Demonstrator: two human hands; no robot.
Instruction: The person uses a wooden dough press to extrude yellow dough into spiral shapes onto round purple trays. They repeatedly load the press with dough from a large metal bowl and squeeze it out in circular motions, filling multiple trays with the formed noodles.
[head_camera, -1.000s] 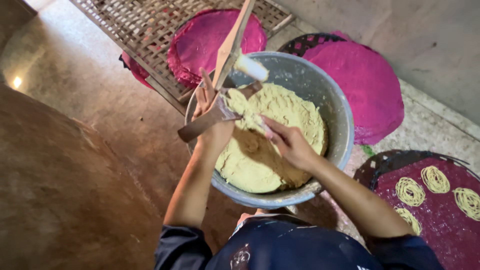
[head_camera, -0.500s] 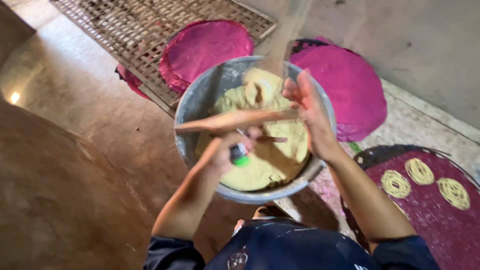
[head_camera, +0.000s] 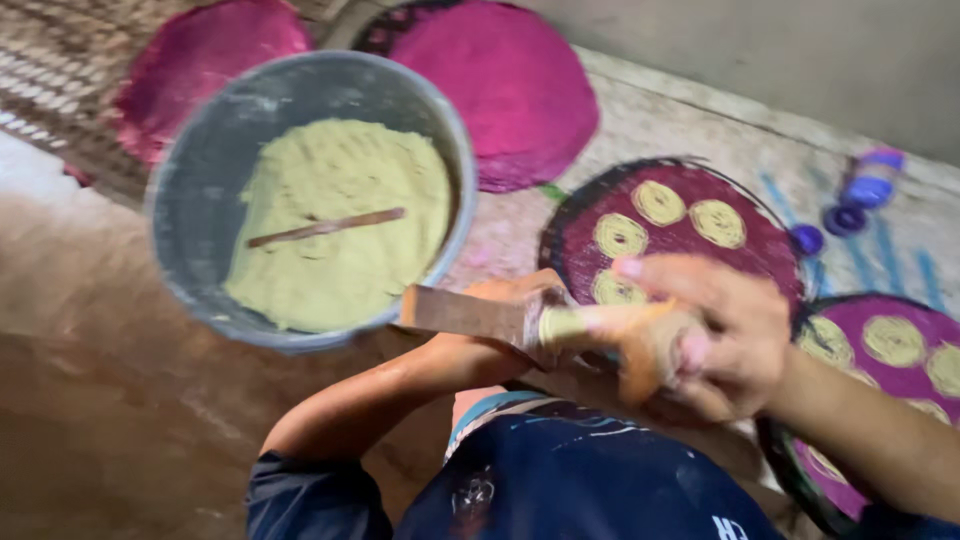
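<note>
Both hands meet just beside the grey bowl (head_camera: 200, 180), on its lower right; the left hand (head_camera: 520, 305) is clamped on a wooden press (head_camera: 470, 313), and the right hand (head_camera: 715, 335) is wrapped around its dough-smeared end, blurred. A stick (head_camera: 325, 227) lies on the dough (head_camera: 340, 220) in the bowl; mats (head_camera: 690, 225) with dough coils lie right of it.

Passage ahead is blocked by the grey dough basin (head_camera: 200, 290). To the right, room is taken by round pink mats (head_camera: 760, 225) bearing spirals. Open bare floor (head_camera: 120, 420) is found at left.
</note>
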